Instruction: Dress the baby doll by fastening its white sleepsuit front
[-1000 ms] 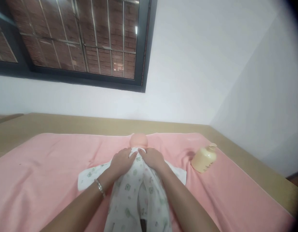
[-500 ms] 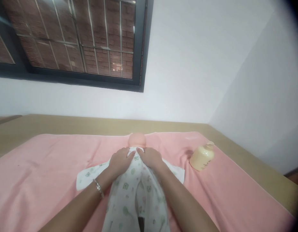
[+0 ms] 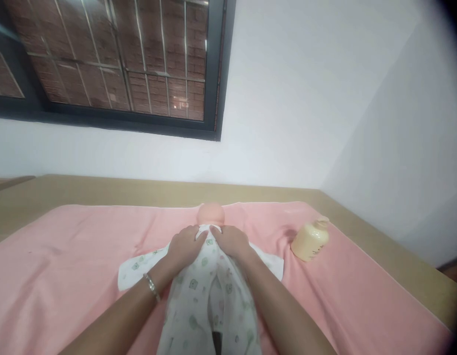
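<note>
A white garment with green prints [image 3: 193, 296] lies over a doll, its sleeves spread to both sides. The doll's round head [image 3: 210, 214] shows beyond the collar. My left hand [image 3: 186, 246] is closed on the garment near the collar, with a bracelet on the wrist. Close beside it, my right hand [image 3: 230, 240] grips the other side of the collar, the two thumbs nearly meeting. The doll's body is hidden under the cloth.
A pink blanket [image 3: 84, 246] covers much of the wooden surface [image 3: 139, 190]. To the right stands a cream bottle [image 3: 309, 241], slightly tilted. Behind are a white wall and a barred window [image 3: 121, 64].
</note>
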Demonstrator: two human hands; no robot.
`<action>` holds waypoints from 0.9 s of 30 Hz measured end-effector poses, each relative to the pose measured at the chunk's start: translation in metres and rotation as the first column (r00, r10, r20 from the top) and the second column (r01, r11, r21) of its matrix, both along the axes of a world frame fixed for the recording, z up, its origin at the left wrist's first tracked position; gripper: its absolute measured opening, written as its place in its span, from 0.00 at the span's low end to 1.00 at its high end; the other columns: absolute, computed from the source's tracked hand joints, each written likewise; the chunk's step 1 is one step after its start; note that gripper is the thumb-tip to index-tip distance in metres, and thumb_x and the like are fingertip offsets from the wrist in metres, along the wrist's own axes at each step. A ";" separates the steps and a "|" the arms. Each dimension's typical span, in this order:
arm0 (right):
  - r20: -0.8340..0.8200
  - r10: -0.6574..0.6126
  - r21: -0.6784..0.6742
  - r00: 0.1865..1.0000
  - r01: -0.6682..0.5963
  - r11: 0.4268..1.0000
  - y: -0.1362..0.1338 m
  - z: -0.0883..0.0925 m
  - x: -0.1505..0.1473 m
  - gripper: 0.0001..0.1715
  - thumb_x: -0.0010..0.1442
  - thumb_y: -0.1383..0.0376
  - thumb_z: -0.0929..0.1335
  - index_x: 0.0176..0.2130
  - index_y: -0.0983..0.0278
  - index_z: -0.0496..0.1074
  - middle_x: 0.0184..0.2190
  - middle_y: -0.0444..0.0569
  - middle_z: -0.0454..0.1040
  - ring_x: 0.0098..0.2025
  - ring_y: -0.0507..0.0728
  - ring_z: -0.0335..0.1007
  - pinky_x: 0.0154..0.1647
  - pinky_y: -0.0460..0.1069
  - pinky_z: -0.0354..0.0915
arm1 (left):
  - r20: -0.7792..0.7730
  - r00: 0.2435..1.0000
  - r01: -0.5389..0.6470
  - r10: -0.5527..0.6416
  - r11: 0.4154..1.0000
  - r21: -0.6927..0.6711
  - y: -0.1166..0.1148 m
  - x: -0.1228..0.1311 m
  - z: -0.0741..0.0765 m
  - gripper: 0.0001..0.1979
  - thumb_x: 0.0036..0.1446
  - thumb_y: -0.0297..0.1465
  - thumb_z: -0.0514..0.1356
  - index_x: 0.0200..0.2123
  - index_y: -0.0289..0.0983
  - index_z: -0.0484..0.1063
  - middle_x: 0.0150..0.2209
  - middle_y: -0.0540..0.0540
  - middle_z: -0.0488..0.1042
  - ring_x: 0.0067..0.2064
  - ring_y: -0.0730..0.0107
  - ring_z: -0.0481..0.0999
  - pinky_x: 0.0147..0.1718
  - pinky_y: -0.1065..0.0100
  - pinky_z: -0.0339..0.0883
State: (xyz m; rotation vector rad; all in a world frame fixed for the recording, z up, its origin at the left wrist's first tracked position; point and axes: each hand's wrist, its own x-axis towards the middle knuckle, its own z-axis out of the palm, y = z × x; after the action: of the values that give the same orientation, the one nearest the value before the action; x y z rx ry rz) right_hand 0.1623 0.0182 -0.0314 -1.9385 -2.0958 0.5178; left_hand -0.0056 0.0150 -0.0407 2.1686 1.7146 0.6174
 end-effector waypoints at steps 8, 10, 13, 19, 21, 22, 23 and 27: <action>-0.046 0.000 -0.023 0.999 -0.001 1.000 0.000 0.000 0.002 0.42 0.62 0.42 0.47 0.45 0.64 0.73 0.44 0.58 0.74 0.44 0.63 0.70 0.42 0.55 0.62 | -0.010 1.000 -0.015 0.015 1.000 -0.001 -0.003 0.002 0.003 0.24 0.62 0.45 0.42 0.47 0.42 0.71 0.46 0.43 0.74 0.48 0.58 0.70 0.48 0.58 0.59; -0.077 -0.005 -0.036 0.997 0.003 0.999 0.000 0.001 0.002 0.42 0.61 0.41 0.47 0.45 0.64 0.73 0.44 0.58 0.74 0.45 0.63 0.70 0.43 0.55 0.62 | -0.062 0.997 -0.038 0.040 0.999 0.038 -0.006 0.004 0.004 0.23 0.62 0.44 0.42 0.46 0.42 0.72 0.44 0.43 0.74 0.49 0.58 0.69 0.53 0.51 0.53; -0.081 -0.036 -0.059 0.996 0.031 0.998 -0.003 0.005 0.001 0.41 0.61 0.41 0.48 0.48 0.64 0.71 0.45 0.58 0.73 0.47 0.65 0.68 0.46 0.59 0.61 | -0.171 0.983 -0.044 0.066 0.991 0.126 -0.011 0.009 0.006 0.22 0.64 0.41 0.42 0.41 0.41 0.73 0.41 0.43 0.75 0.47 0.57 0.70 0.57 0.43 0.40; 0.068 -0.028 0.013 0.997 0.027 1.000 -0.024 0.021 -0.010 0.37 0.64 0.46 0.48 0.47 0.66 0.69 0.46 0.60 0.72 0.50 0.69 0.64 0.50 0.69 0.53 | -0.283 0.955 -0.035 0.083 0.984 0.173 -0.010 0.012 0.006 0.19 0.64 0.36 0.42 0.36 0.37 0.72 0.38 0.42 0.75 0.43 0.60 0.71 0.45 0.58 0.57; 0.071 0.036 0.046 0.997 -0.039 0.998 -0.032 0.025 -0.014 0.36 0.65 0.47 0.48 0.47 0.66 0.69 0.46 0.60 0.71 0.50 0.68 0.63 0.49 0.66 0.55 | -0.241 0.969 -0.029 0.061 0.990 0.135 -0.007 0.008 0.005 0.19 0.64 0.37 0.43 0.36 0.38 0.71 0.38 0.43 0.74 0.42 0.60 0.71 0.42 0.60 0.58; 0.065 0.062 0.058 0.996 -0.066 0.996 -0.035 0.027 -0.015 0.35 0.65 0.47 0.48 0.47 0.65 0.69 0.47 0.61 0.71 0.50 0.68 0.63 0.48 0.65 0.56 | -0.219 0.974 -0.025 0.050 0.993 0.118 -0.006 0.006 0.004 0.19 0.64 0.37 0.43 0.37 0.38 0.71 0.38 0.44 0.74 0.42 0.60 0.71 0.42 0.60 0.58; 0.056 0.081 0.063 0.995 -0.084 0.994 -0.036 0.028 -0.015 0.35 0.65 0.47 0.48 0.46 0.65 0.69 0.48 0.61 0.70 0.51 0.67 0.63 0.48 0.63 0.57 | -0.206 0.978 -0.020 0.042 0.994 0.107 -0.005 0.005 0.003 0.18 0.64 0.38 0.43 0.37 0.39 0.71 0.38 0.44 0.74 0.43 0.60 0.71 0.43 0.59 0.58; -0.007 0.047 0.007 0.999 -0.047 0.999 -0.027 0.026 -0.009 0.38 0.64 0.44 0.48 0.47 0.66 0.69 0.48 0.61 0.71 0.50 0.65 0.64 0.48 0.58 0.58 | -0.281 0.959 0.009 0.034 0.989 0.150 -0.008 0.007 0.002 0.20 0.65 0.36 0.41 0.38 0.37 0.70 0.37 0.42 0.74 0.41 0.60 0.71 0.42 0.59 0.59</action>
State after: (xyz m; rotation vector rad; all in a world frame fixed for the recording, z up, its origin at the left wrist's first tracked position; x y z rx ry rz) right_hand 0.1538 -0.0083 -0.0057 -1.8846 -2.1403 0.5260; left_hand 0.0012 0.0069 -0.0387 2.4536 1.8780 0.4693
